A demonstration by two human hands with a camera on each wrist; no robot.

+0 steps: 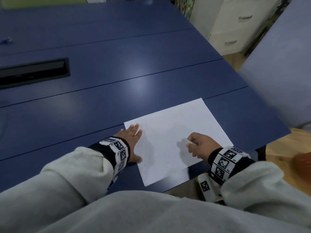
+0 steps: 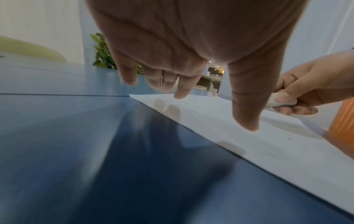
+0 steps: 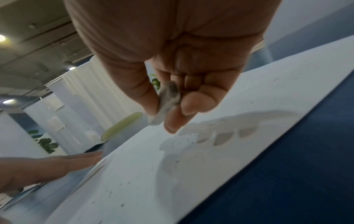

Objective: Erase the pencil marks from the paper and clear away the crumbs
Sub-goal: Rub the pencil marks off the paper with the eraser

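Just above paper (image 1: 170,132), eraser (image 1: 186,141) in right hand (image 1: 201,145)

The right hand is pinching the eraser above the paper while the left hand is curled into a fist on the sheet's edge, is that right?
Not quite. The left hand lies flat with straight fingers on the paper, as the head view shows. The right hand does pinch the eraser.

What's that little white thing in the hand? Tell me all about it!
It is an eraser, a small whitish block that looks soft and rubbery, with rounded, worn edges and a grey smudged end. The right hand pinches it between thumb and fingers, tilted, with its lower tip poking out toward the paper. In the right wrist view the tip seems to hang just above the sheet, casting a shadow. Only the fingers touch it. Dark crumbs dot the paper nearby.
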